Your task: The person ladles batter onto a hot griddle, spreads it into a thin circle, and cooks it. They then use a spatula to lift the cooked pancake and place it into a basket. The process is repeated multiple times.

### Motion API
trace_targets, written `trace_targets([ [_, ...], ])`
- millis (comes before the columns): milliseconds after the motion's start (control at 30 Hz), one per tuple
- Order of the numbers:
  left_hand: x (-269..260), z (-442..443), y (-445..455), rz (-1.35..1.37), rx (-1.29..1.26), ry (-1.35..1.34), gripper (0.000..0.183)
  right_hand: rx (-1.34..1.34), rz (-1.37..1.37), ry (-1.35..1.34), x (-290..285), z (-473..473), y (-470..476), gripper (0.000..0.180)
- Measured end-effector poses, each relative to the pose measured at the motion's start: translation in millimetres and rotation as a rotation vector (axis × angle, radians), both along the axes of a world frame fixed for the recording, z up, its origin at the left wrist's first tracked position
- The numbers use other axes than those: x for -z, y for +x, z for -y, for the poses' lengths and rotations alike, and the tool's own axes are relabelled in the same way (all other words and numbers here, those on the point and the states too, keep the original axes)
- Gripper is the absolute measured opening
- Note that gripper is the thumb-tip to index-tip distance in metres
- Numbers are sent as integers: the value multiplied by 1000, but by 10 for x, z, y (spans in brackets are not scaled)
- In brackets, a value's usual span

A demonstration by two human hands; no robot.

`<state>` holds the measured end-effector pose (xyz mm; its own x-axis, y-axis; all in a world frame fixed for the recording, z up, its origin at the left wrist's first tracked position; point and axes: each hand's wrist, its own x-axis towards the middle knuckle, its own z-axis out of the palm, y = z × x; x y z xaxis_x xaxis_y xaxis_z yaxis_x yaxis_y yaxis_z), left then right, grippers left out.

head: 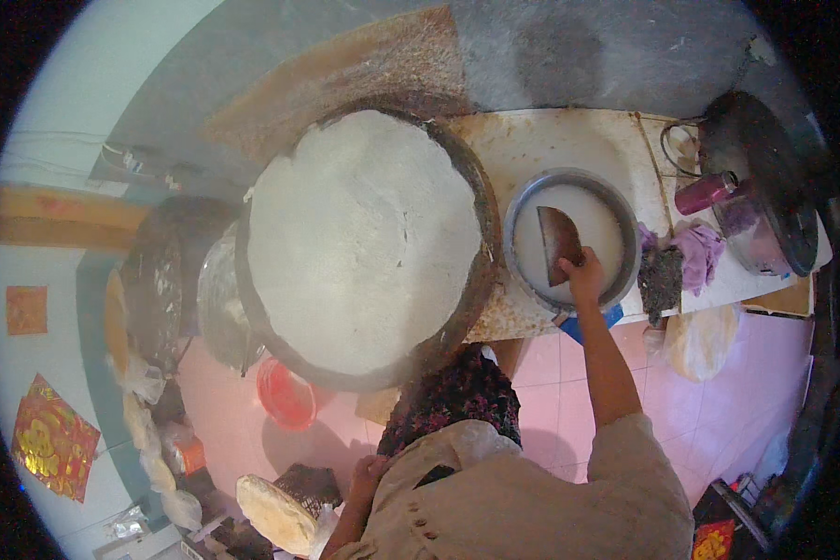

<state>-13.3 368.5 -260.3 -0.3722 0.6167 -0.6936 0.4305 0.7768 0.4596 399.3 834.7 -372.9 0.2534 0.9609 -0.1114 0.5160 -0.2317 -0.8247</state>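
My right hand [586,278] grips a dark half-moon scraper [565,241] by its curved side. The scraper is over a round metal pot [628,210] of pale, milky batter [532,252]; whether it touches the batter is unclear. Left of the pot, a large round griddle [488,210] carries a broad, thin white sheet of batter [350,245] that spreads almost to its rim. A few small dark slits mark the sheet right of its centre. My left hand [369,470] hangs low against my clothing at the waist, its fingers too unclear to read.
A stained white worktop [574,140] bears the pot. To the right are a dark cloth [661,280], a purple cloth [698,252], a purple bottle [705,194] and a large dark lid [763,175]. A red basin [287,393] stands on the pink tiles below the griddle.
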Motion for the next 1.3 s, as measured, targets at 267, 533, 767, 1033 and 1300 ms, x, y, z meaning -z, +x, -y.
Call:
trace_targets([
  [267,-94,-172,116,31,11,25,26,70,-500,-79,289,-12,-695,35],
  [533,-145,-250,188,123,-213,-57,28,-62,-185,-336,424,-127,-811,49],
  [767,27,-284,109,141,-36,32,27,221,-439,277,-85,1078,-191,25],
  [1033,559,-75,-209,265,-56,-37,28,821,-367,-218,1244,1761,623,63],
  [1300,123,-404,49,69,144,42,24,536,-339,-208,1066,1741,989,38],
])
